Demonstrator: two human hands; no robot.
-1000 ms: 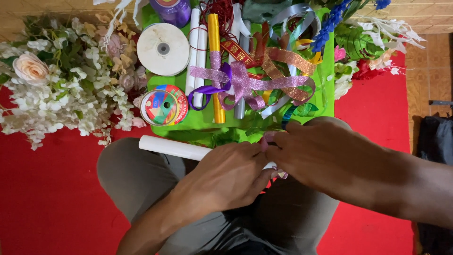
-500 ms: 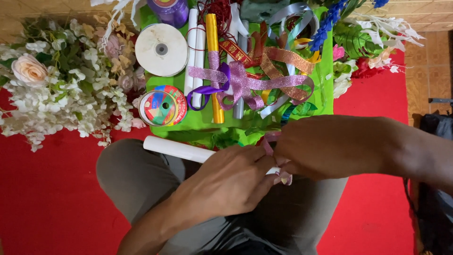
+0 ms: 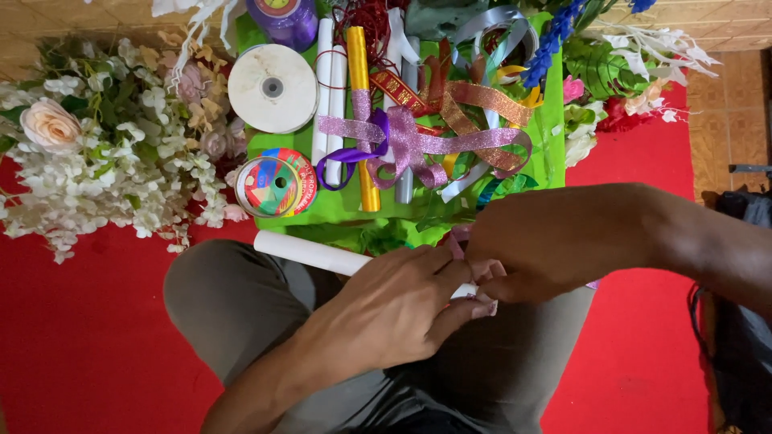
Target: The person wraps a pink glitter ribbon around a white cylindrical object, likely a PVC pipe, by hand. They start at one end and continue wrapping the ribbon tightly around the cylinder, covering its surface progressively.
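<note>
White paper roll (image 3: 310, 251) across lap, over grey-trousered knees, one end free toward left, other end buried under both hands. Left hand (image 3: 386, 309) on top, fingers (image 3: 462, 312) curled narrow, pinching at roll end. Right hand (image 3: 555, 245) meeting it from right, fingers closed tight on same end plus small scrap of pink glitter ribbon (image 3: 458, 239) poking up between hands. Exact grip hidden by knuckles.

Risks, judged: roll only resting on thighs, free end unsupported, likely to slide or roll off toward red floor mat (image 3: 80, 337) on any knee shift. Thin ribbon scrap easy to slip from pinch, crease or tear if pulled hard. Paper end liable to unwind or crumple under squeeze.

Around: green sheet (image 3: 555, 145) just ahead, crowded with tangled glitter ribbon bows (image 3: 418, 141), white ribbon spool (image 3: 273, 88), multicoloured tape spool (image 3: 276, 183), yellow and white rolled sticks. Artificial white flowers (image 3: 96, 161) at left, more flowers at right. Clutter close to knees, loose ribbon ends near hands, easy snag on reaching forward. Dark bag at right edge.
</note>
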